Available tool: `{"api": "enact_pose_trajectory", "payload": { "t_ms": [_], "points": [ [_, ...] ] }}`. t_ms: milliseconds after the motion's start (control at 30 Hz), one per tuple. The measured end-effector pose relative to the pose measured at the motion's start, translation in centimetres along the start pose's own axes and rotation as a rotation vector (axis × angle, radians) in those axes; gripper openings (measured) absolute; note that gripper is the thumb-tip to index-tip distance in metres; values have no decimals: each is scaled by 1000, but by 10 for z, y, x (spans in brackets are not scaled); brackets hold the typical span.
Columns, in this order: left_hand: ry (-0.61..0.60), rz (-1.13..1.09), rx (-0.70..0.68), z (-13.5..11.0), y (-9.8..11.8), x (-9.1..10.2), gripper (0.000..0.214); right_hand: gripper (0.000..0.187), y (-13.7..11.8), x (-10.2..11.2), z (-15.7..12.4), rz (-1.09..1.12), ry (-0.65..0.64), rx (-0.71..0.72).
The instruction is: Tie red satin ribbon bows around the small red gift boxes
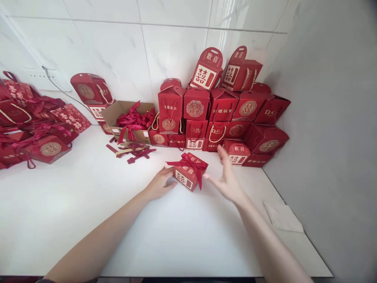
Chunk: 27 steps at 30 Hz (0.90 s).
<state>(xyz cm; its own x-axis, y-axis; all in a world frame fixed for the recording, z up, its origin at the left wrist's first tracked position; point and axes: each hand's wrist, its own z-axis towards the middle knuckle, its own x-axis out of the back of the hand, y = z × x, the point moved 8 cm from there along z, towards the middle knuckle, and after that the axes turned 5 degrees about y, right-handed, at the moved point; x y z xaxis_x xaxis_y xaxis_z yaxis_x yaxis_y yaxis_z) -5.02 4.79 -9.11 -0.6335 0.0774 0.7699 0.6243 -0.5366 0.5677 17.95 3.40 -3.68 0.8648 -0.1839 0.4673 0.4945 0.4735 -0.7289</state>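
A red gift box [185,181] tied with a dark red ribbon bow [193,163] rests on the white table in front of me. Its front carries a white panel with red characters. My left hand [161,183] is at the box's left side, fingers loosely stretched along its edge; the contact itself is hard to make out. To the right of the box, my right hand [225,179] is raised with thumb and fingers spread, holding nothing. A small gap shows between its thumb and the box.
Stacked red gift boxes [197,104] line the tiled wall. An open cardboard box [113,114] holds red ribbons, with loose strips [132,151] before it. More ribboned boxes [50,149] are piled at left. A white tissue [284,217] lies near the right edge, beside a grey wall [332,137].
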Motion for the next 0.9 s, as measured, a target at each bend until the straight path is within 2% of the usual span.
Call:
{"api": "enact_pose_trajectory", "payload": {
  "t_ms": [67,100,200,267,333,400,567,633,733,833,900],
  "points": [
    [29,-25,38,-2,2,1,49,110,3,-21,-9,22,-83,-67],
    [59,-60,64,-3,5,2,57,113,6,-32,-15,49,-118,-120],
    [188,-262,121,-12,20,3,105,101,6,-54,-32,214,-151,-223],
    [268,-425,138,-18,31,4,120,88,-1,-61,-41,341,-166,-219],
    [289,-494,166,-23,37,4,119,77,-6,-63,-46,421,-167,-225],
    [275,-423,187,-27,37,10,116,67,-4,-63,-50,453,-156,-264],
    [96,-258,190,-42,24,39,105,57,13,-70,-55,433,-201,-347],
    [53,-233,209,-53,15,58,101,55,21,-73,-55,407,-212,-370],
    [85,-155,316,-82,-8,100,92,53,32,-74,-55,384,-205,-413],
    [304,-19,549,-132,-46,158,85,51,38,-76,-57,374,-206,-449],
    [536,95,907,-182,-81,196,85,50,39,-77,-58,380,-212,-459]
  ]
}}
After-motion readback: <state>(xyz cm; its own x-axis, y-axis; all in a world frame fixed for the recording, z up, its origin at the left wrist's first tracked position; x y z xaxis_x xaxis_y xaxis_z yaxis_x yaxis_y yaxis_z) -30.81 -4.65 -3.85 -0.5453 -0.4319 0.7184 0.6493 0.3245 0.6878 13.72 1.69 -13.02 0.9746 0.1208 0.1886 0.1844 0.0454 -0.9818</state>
